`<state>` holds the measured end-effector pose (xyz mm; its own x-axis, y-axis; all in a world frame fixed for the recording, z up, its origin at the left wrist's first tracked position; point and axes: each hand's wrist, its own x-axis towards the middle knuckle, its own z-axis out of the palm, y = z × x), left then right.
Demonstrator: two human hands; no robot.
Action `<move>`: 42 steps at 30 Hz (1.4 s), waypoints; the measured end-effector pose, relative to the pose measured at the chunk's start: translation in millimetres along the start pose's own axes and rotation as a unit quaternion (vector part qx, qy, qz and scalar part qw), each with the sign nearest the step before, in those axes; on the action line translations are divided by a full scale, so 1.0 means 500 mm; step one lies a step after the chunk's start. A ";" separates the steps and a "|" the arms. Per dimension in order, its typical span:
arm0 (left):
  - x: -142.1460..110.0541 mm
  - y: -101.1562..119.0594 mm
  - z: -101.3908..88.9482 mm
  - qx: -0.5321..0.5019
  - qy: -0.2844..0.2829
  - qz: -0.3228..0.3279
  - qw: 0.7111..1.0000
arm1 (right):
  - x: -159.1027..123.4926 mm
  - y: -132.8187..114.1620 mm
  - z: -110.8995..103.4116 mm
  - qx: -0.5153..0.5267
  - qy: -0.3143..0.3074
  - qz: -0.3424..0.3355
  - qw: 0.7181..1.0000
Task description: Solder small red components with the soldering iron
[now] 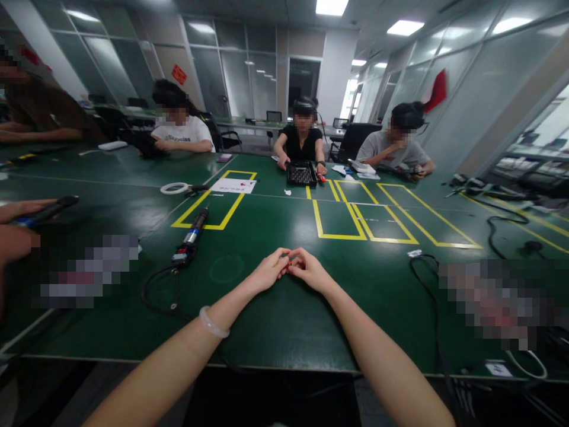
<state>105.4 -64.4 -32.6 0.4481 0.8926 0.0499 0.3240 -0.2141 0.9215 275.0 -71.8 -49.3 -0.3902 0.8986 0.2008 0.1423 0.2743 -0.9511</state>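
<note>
Over the green table (pixel 267 332), my left hand (pixel 268 271) and my right hand (pixel 310 273) meet at their fingertips, fingers bent and closed together. A spot of red shows between the fingertips; whether it is a small thing or painted nails I cannot make out. A pale bangle (pixel 214 324) circles my left wrist. To the left of my hands lies an electric screwdriver (pixel 192 234) with a black cable, its tip pointing away from me.
Yellow tape outlines (pixel 340 237) mark the table. A black tray (pixel 302 174) is in a person's hands across from me. A printed sheet (pixel 233 186) and a white ring (pixel 174 188) lie ahead left. A black cable (pixel 435 308) runs along the right. Several people sit around.
</note>
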 end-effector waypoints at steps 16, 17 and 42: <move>-0.027 0.014 -0.027 0.092 0.042 0.076 0.992 | 0.006 0.002 -0.005 -0.052 0.033 0.032 0.998; -0.029 0.018 -0.027 0.110 0.045 0.086 0.989 | 0.006 0.003 -0.006 -0.056 0.036 0.034 0.997; -0.026 0.012 -0.030 0.139 0.044 0.091 0.985 | 0.006 0.006 -0.006 -0.001 0.033 -0.014 0.999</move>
<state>89.1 -71.6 -21.8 0.4500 0.8574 0.2498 0.4658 -0.4640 0.7535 277.2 -67.4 -50.8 -0.3337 0.9108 0.2431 0.1345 0.3013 -0.9440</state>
